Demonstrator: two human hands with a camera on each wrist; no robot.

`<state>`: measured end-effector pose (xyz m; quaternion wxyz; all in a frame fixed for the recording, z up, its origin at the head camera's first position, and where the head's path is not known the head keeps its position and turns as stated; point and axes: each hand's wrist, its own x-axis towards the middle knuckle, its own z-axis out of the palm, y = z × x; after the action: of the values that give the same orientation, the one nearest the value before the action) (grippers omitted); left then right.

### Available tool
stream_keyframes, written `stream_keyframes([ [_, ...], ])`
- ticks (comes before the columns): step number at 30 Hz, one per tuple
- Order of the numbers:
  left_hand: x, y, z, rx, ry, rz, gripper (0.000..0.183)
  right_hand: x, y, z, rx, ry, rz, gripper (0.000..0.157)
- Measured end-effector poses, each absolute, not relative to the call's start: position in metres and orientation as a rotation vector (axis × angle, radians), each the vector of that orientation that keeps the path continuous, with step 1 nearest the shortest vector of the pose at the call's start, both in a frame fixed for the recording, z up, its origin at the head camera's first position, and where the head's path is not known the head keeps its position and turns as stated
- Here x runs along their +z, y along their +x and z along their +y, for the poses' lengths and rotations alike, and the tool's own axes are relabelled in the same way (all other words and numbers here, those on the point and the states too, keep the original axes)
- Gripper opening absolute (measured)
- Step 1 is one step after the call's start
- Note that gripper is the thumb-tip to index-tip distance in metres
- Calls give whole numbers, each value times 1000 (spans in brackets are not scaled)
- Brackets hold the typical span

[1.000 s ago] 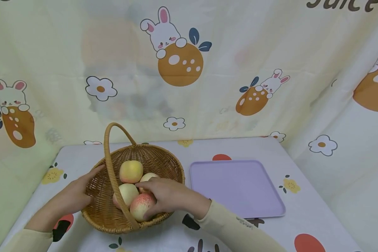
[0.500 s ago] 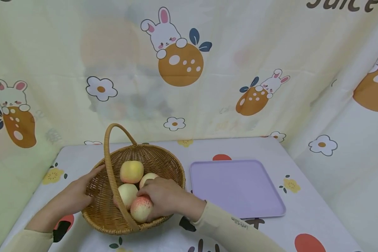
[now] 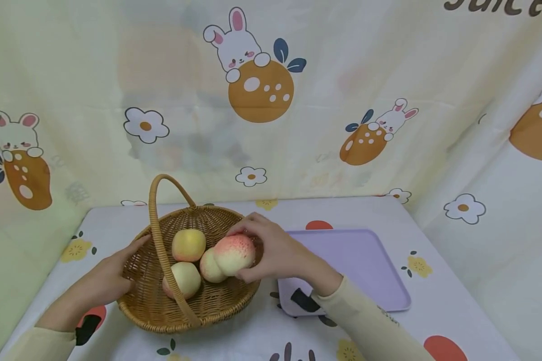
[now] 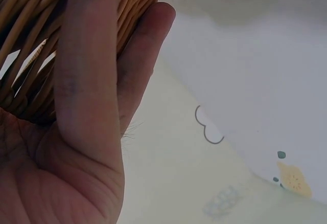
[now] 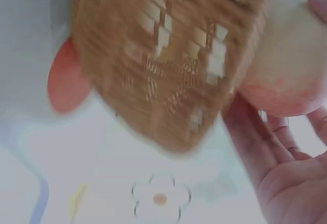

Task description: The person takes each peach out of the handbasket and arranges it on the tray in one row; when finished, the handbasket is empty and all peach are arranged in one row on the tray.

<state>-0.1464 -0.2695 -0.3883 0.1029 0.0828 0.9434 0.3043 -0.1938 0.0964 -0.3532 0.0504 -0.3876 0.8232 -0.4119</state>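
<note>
A brown wicker basket [image 3: 155, 327] with an arched handle stands on the left of the table. My left hand [image 3: 106, 283] holds its left side, with fingers along the weave [image 4: 138, 17] in the left wrist view. Above the basket's right part, my right hand [image 3: 277, 248] grips a red-speckled peach [image 3: 235, 254] between thumb and fingers. That peach shows pale with a red underside beside the basket in the right wrist view. Inside the basket lie a yellow peach [image 3: 188, 244], a pale peach [image 3: 186, 281] near the handle, and another pale peach [image 3: 211, 268] partly hidden behind the held one.
To the right of the basket lies a flat lilac tray [image 3: 357, 265], its left part covered by my right forearm. A patterned cloth covers the table [image 3: 235, 336]. Printed curtains [image 3: 316, 100] hang behind and at both sides.
My right hand has lifted the red-speckled peach from the basket's front and moved it up and to the right. The left hand and the basket have stayed in place.
</note>
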Motion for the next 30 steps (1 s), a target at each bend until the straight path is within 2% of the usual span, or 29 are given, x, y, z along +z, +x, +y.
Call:
stream_keyframes([
  [7,-387,-147,-270,901,246,2783,106,-345,-203,149,-1342,-1185,2629,65],
  [13,-387,-148,-271,901,244,2776,106,-355,-209,178,-1076,-1109,2817,64],
  [19,-389,-150,-271,900,241,2775,106,-391,-216,188,-596,-1138,2885,61],
  [25,-391,-149,-271,900,227,2770,106,-416,-213,188,-421,-1172,2892,50],
  [28,-391,-148,-270,886,228,2783,106,-420,-213,189,-409,-1184,2896,53],
  [30,-391,-148,-271,880,230,2789,106,-421,-214,191,-452,-1160,2873,62],
])
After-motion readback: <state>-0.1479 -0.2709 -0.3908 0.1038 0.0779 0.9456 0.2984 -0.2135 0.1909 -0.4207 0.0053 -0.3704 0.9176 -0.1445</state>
